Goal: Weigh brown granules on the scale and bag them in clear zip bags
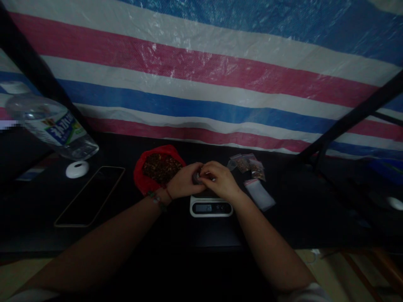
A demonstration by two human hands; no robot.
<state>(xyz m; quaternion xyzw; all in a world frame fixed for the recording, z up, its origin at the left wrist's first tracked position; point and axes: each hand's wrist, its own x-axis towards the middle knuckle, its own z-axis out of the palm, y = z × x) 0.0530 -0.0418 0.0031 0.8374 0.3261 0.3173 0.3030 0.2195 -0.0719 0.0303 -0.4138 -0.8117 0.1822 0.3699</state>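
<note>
My left hand (182,181) and my right hand (220,179) meet over a small white digital scale (210,207) on the dark table. Both have their fingers curled together around a small object (198,178) held between them; I cannot make out what it is. Just left of my left hand lies an open red plastic bag (141,167) filled with dark brown bits (161,167). Right of my right hand lie several small clear zip bags: filled ones (250,164) further back, an empty one (260,194) nearer.
A phone (90,195) lies face up at the left. Behind it are a white round disc (77,169) and a tilted clear water bottle (53,126). A striped red, white and blue tarp (201,75) hangs behind. Black bars (349,119) slant at the right.
</note>
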